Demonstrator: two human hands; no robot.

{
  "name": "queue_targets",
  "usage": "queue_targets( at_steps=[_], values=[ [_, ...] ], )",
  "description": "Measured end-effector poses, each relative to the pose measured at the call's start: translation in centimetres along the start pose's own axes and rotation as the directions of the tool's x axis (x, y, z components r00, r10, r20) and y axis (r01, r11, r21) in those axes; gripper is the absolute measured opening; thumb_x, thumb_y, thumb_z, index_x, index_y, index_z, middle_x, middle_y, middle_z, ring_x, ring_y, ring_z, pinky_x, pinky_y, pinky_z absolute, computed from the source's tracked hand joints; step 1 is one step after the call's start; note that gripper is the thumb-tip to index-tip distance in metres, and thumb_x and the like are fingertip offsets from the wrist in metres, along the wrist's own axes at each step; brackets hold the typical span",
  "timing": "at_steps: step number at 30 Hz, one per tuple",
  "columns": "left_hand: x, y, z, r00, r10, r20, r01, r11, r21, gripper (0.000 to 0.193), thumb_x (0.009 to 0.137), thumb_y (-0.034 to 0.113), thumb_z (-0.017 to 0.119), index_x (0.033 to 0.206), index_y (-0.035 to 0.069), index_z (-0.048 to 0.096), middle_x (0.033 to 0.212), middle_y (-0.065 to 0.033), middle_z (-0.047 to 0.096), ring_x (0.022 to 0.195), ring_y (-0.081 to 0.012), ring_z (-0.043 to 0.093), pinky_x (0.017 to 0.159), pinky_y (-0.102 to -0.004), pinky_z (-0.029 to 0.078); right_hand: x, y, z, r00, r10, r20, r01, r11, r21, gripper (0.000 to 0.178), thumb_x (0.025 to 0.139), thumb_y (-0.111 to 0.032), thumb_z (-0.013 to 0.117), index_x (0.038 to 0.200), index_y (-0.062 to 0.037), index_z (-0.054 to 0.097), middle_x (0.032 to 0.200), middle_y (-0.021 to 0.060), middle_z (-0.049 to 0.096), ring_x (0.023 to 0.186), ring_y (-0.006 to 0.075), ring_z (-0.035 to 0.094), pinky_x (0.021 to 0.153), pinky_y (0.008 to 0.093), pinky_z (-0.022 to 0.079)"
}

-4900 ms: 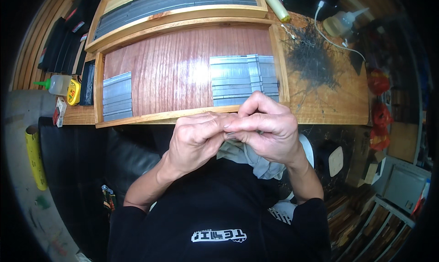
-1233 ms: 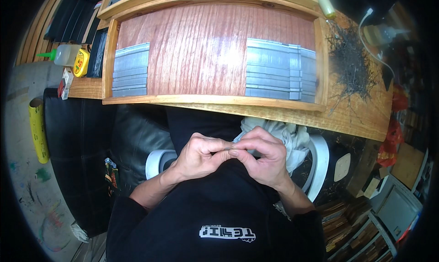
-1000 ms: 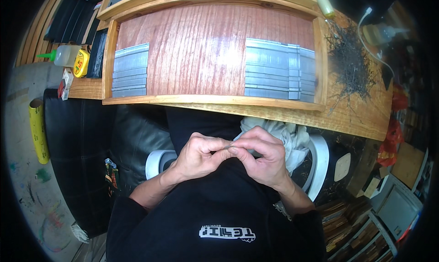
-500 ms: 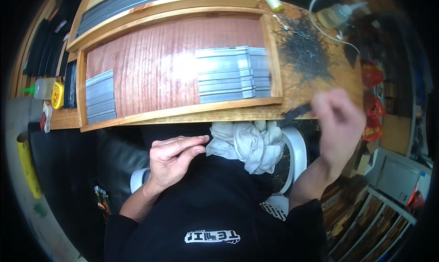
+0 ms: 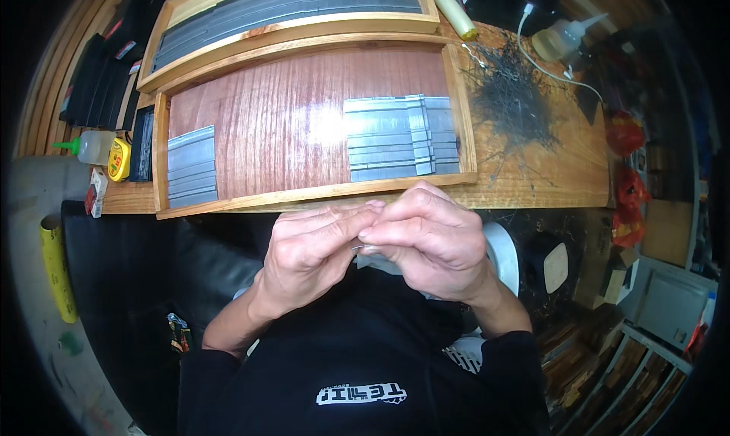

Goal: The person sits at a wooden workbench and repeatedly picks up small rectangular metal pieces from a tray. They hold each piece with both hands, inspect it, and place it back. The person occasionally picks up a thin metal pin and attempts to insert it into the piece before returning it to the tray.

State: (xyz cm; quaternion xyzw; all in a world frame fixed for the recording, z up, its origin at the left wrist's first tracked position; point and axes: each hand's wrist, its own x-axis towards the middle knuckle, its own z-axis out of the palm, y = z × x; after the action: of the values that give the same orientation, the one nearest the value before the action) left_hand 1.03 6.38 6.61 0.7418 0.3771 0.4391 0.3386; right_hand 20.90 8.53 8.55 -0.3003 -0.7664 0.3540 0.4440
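Observation:
My left hand (image 5: 308,246) and my right hand (image 5: 430,242) meet in front of the table's near edge, fingertips touching. Both are closed in a pinch. A thin, pale, wire-like end (image 5: 358,247) shows just below the fingertips; the rest of what they hold is hidden. Beneath the hands, a pale cloth (image 5: 378,265) on my lap is mostly covered. Beyond them lies a shallow wooden tray (image 5: 319,195) with a reddish-brown base. Grey strips (image 5: 384,135) lie side by side in its right part, and more grey strips (image 5: 192,162) in its left end.
Behind stands a second wooden tray (image 5: 304,27) filled with grey strips. Right of the trays, thin dark slivers (image 5: 513,93) are heaped on the table, near a clear squeeze bottle (image 5: 559,40) and a white cable (image 5: 525,29). A yellow bottle (image 5: 119,160) stands at the left.
My right hand has come left from beside the table's right front edge to meet my left hand. Its fingers now pinch against the left fingertips. The cloth is now mostly covered.

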Motion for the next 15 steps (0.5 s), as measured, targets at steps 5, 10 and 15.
queue_targets(
  at_steps=[5, 10, 15],
  values=[
    [0.2, -1.5, 0.5, 0.996, 0.036, -0.076, -0.035, 0.999, 0.023, 0.035, 0.077, -0.015, 0.073, 0.110, -0.004, 0.076, 0.096, -0.0173, 0.078, 0.089, -0.0298, 0.078, 0.079, -0.0344, 0.063, 0.2, 1.8, 0.7, 0.999, 0.039, -0.022, -0.036, 0.990, 0.135, 0.026, 0.075, 0.006, 0.084, 0.099, -0.0027, 0.079, 0.087, 0.0065, 0.068, 0.081, 0.0187, 0.065, 0.069, 0.0301, 0.053],
    [0.1, -1.9, 0.4, 0.998, 0.022, -0.065, -0.025, 0.999, -0.038, 0.035, 0.077, -0.017, 0.071, 0.109, -0.004, 0.076, 0.094, -0.0175, 0.078, 0.084, -0.0284, 0.078, 0.076, -0.0337, 0.062, 0.4, 1.3, 0.9, 0.997, 0.077, -0.008, -0.076, 0.993, 0.090, 0.029, 0.076, 0.006, 0.085, 0.102, -0.0048, 0.081, 0.088, 0.0036, 0.064, 0.081, 0.0125, 0.063, 0.068, 0.0244, 0.052],
    [0.2, -1.7, 0.5, 0.998, -0.066, -0.025, 0.064, 0.994, -0.089, 0.029, 0.080, -0.014, 0.072, 0.107, -0.004, 0.077, 0.092, -0.0178, 0.078, 0.082, -0.0277, 0.078, 0.073, -0.0318, 0.061, -0.1, 1.3, 1.3, 0.993, 0.105, -0.047, -0.099, 0.987, 0.124, 0.026, 0.077, 0.006, 0.085, 0.101, -0.0039, 0.081, 0.088, 0.0040, 0.064, 0.079, 0.0118, 0.062, 0.066, 0.0238, 0.051]
  ],
)
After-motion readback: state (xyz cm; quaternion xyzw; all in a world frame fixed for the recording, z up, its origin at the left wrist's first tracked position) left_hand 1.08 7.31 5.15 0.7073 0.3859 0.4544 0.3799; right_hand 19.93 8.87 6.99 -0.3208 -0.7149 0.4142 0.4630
